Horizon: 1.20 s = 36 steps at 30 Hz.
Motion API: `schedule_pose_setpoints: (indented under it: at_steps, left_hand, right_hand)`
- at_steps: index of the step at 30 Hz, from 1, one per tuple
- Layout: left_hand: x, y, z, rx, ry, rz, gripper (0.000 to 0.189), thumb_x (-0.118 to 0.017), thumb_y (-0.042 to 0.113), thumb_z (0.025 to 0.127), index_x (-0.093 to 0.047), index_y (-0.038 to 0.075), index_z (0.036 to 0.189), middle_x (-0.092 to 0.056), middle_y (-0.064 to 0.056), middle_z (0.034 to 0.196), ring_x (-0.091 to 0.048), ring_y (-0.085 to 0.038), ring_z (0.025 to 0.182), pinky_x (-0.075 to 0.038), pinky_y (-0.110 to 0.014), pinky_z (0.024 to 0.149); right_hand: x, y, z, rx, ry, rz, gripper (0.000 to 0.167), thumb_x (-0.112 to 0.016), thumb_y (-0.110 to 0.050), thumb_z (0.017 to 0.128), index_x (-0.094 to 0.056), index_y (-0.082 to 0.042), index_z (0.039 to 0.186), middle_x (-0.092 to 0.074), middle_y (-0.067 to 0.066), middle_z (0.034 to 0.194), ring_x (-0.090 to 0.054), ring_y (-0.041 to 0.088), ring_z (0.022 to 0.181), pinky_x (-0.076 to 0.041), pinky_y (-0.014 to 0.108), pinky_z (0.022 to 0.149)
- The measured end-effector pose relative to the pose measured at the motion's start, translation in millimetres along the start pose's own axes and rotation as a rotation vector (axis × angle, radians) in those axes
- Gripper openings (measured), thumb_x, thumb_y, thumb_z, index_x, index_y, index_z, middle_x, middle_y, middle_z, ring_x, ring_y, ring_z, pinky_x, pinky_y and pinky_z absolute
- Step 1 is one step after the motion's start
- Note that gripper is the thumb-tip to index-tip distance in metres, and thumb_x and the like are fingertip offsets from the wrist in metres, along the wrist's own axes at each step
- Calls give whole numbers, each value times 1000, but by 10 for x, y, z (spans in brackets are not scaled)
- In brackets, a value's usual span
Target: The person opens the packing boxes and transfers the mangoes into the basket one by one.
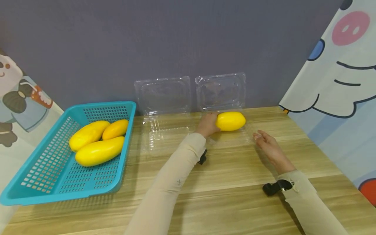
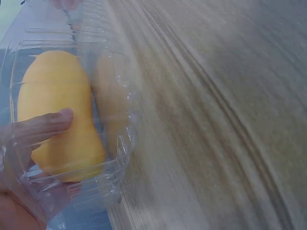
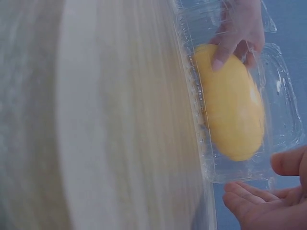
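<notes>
My left hand [image 1: 208, 124] grips a glossy yellow mango [image 1: 231, 121] by its left end. The fruit lies lengthwise in or just over the base of the right clear plastic clamshell box [image 1: 220, 93], whose lid stands up at the back. Through the clear wall, the left wrist view shows the thumb along the side of the mango [image 2: 60, 91]. Just right of the box is my right hand [image 1: 271, 148], palm inward, holding no fruit. In the right wrist view its fingers [image 3: 252, 199] are near the box's end wall; whether they touch it I cannot tell.
A second clear clamshell box [image 1: 164, 96] stands with its lid raised to the left. Further left, a turquoise plastic basket [image 1: 124, 156] holds three yellow mangoes [image 1: 100, 151]. Behind the wooden table [image 1: 229, 195] rises a grey partition [image 1: 164, 39]; cartoon-printed panels [image 1: 326, 81] flank it.
</notes>
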State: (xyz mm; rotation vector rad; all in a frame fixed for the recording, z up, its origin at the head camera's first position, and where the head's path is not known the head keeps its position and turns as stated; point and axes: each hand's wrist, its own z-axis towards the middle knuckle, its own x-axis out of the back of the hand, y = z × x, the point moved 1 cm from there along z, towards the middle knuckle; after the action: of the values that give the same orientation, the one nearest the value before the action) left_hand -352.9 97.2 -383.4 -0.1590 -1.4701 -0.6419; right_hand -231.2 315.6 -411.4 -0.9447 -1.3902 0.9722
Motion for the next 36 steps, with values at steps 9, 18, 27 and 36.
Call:
schedule_pose_setpoints:
  at_steps: [9, 18, 27, 36]
  left_hand:
    - [73, 15, -49, -10, 16, -51, 71, -81, 27, 74, -49, 7, 134, -60, -8, 126, -57, -24, 113, -43, -34, 100]
    - [166, 42, -81, -13, 37, -63, 69, -81, 28, 74, -51, 6, 131, -61, -9, 123, -57, -23, 111, -45, -34, 98]
    - [324, 51, -125, -34, 55, -103, 68, -82, 26, 73, -51, 4, 129, -61, -10, 122, -57, -24, 111, -45, -34, 98]
    - [533, 53, -209, -40, 72, -126, 72, -83, 29, 71, -51, 5, 131, -60, -9, 122, -57, -24, 110, -43, -35, 99]
  right_hand:
    - [-3, -3, -16, 2, 12, -2, 62, -33, -20, 103, -1, 13, 145, -19, 35, 147, -22, 44, 136, -23, 50, 110]
    - [11, -3, -34, 0, -10, 5, 58, -29, -14, 103, 2, 12, 145, -15, 36, 147, -18, 45, 137, -19, 52, 110]
    - [6, -31, -36, -8, -1, -19, 56, -27, -12, 102, 0, 14, 144, -18, 36, 146, -21, 44, 136, -23, 49, 110]
    - [10, -35, -33, -14, 8, -29, 57, -28, -15, 103, -1, 15, 144, -20, 37, 146, -22, 45, 136, -24, 50, 110]
